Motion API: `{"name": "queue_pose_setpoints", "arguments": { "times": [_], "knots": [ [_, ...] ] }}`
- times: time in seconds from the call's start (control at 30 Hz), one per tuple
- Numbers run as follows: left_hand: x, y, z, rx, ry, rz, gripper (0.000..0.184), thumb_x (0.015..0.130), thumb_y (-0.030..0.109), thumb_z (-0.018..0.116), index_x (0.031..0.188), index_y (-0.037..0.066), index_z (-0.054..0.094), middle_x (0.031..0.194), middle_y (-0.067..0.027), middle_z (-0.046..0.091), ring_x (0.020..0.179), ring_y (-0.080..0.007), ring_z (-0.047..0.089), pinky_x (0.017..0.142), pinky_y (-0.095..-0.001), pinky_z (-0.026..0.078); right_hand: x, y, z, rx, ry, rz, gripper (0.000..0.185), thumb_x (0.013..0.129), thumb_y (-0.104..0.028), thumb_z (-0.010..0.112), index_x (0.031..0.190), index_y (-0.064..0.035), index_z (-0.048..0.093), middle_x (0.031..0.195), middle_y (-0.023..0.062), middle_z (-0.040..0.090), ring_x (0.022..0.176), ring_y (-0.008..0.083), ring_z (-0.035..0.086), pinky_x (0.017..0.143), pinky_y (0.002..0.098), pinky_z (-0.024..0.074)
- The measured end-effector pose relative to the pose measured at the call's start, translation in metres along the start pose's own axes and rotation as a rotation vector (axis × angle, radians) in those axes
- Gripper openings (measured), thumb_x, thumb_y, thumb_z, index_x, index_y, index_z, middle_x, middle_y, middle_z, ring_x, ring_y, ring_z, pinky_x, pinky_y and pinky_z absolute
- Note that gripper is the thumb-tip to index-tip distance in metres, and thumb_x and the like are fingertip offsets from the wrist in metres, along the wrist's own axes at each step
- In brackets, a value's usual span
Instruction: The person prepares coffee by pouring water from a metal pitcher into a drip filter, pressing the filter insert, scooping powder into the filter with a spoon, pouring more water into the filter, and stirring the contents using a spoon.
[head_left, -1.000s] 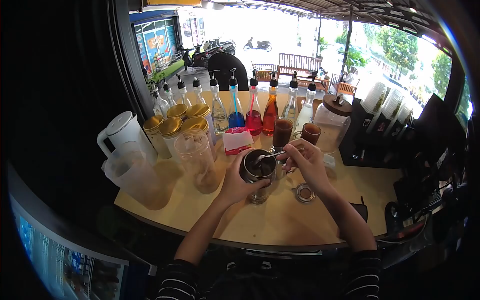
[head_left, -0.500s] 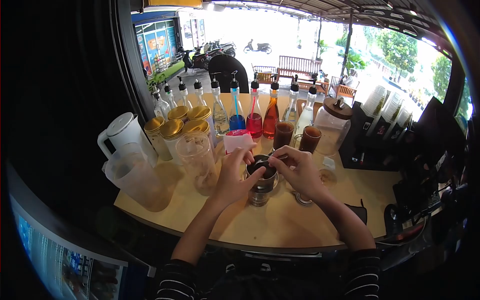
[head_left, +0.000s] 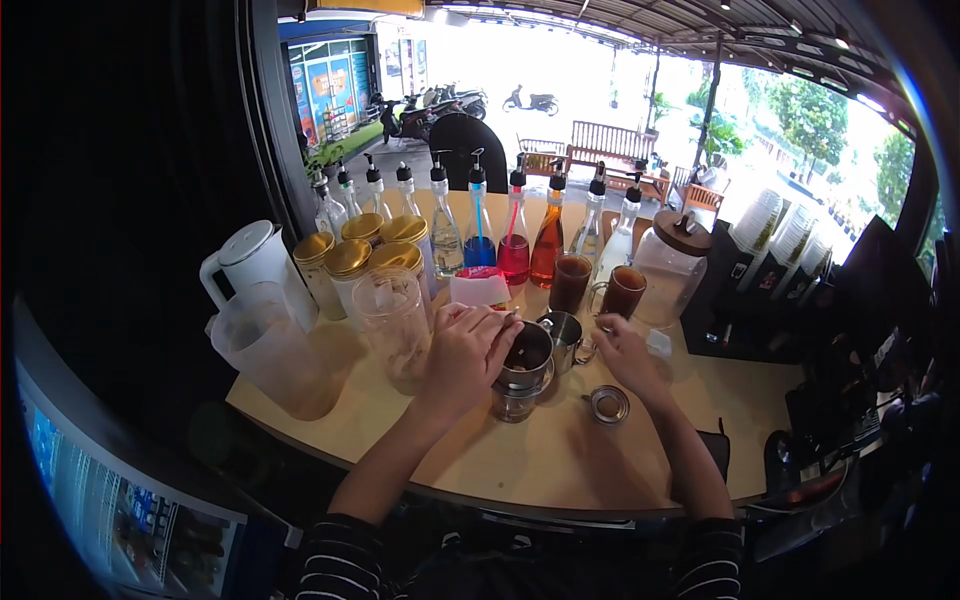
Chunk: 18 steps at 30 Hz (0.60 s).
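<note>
While the metal cup stands upright on a small glass, its long axis vertical, the left hand is the nearer one, and the cup lies just to the right of it. Its fingers are bent close together by the rim; whether they pinch something, I cannot tell. Beyond the metal pitcher, the right hand is half curled, its hold also unclear.

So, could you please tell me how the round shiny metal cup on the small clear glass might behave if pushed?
The round shiny metal cup would probably stay stiff, being metal; perched on the small clear glass, it could well tip.
</note>
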<state>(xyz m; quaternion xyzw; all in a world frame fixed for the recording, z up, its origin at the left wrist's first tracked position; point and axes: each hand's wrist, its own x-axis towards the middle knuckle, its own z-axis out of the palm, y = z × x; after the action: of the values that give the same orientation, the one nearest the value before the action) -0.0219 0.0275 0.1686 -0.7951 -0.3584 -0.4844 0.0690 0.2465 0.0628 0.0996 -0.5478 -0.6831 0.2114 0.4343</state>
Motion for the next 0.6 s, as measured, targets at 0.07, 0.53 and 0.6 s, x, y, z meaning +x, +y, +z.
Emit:
{"name": "queue_pose_setpoints", "arguments": {
  "times": [0.07, 0.53, 0.6],
  "knots": [
    [-0.001, -0.001, -0.004, 0.003, 0.003, -0.010, 0.011, 0.087, 0.017, 0.063, 0.090, 0.007, 0.068, 0.081, -0.0062, 0.066, 0.077, -0.0245, 0.058, 0.080, -0.0368, 0.040, -0.009, 0.017, 0.005, -0.141, -0.006, 0.056, 0.033, 0.092, -0.025, 0.059, 0.107, 0.0036, 0.058, 0.095, 0.0160, 0.066, 0.086, 0.0223, 0.065, 0.075, 0.0326, 0.0504],
    [-0.016, -0.012, -0.010, -0.346, 0.130, -0.385, 0.012, 0.089, 0.012, 0.061, 0.092, 0.002, 0.066, 0.076, -0.0094, 0.068, 0.074, -0.0203, 0.067, 0.070, -0.0335, 0.049, -0.019, 0.057, 0.048, 0.580, 0.041, 0.205, 0.020, 0.097, -0.022, 0.053, 0.098, -0.0015, 0.054, 0.084, 0.0025, 0.059, 0.077, 0.0097, 0.057, 0.071, 0.0249, 0.0453],
    [-0.019, -0.012, -0.011, -0.352, 0.145, -0.386, 0.012, 0.089, 0.012, 0.060, 0.092, 0.002, 0.065, 0.075, -0.0093, 0.068, 0.073, -0.0198, 0.067, 0.069, -0.0326, 0.050, -0.019, 0.048, 0.039, 0.563, 0.059, 0.199, 0.019, 0.097, -0.021, 0.052, 0.096, -0.0023, 0.054, 0.082, 0.0015, 0.058, 0.076, 0.0086, 0.055, 0.069, 0.0240, 0.0440]
  ]
}}
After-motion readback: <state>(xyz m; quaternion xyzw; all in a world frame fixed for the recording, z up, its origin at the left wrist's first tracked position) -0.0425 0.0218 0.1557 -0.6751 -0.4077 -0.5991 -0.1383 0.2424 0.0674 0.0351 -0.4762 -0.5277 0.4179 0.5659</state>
